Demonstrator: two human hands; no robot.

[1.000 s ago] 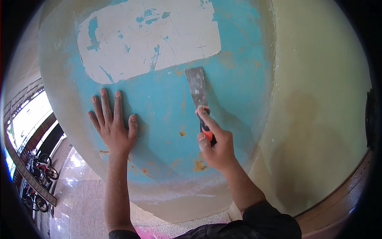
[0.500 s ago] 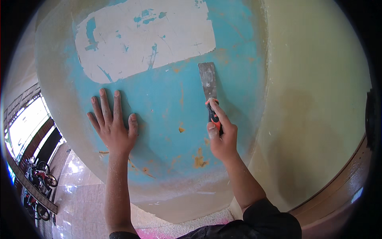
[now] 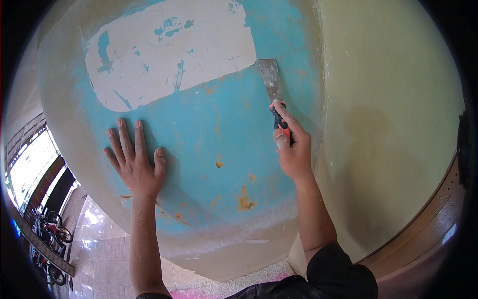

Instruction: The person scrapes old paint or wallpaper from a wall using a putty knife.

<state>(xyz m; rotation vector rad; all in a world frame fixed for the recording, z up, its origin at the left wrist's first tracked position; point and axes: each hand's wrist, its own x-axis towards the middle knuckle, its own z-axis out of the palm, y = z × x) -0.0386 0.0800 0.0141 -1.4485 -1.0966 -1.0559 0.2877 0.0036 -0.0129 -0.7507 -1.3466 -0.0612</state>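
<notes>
Pale yellow-green adjoining wall [image 3: 398,124] at right; glossy tiled floor [image 3: 99,239] below; parked motorcycles [image 3: 47,231] at lower left; wooden trim [image 3: 428,219] at lower right.

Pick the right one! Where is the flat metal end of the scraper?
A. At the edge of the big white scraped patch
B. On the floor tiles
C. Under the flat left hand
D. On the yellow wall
A: the right hand holds the scraper with its blade tip meeting the lower right edge of the white patch on the blue wall.
</notes>
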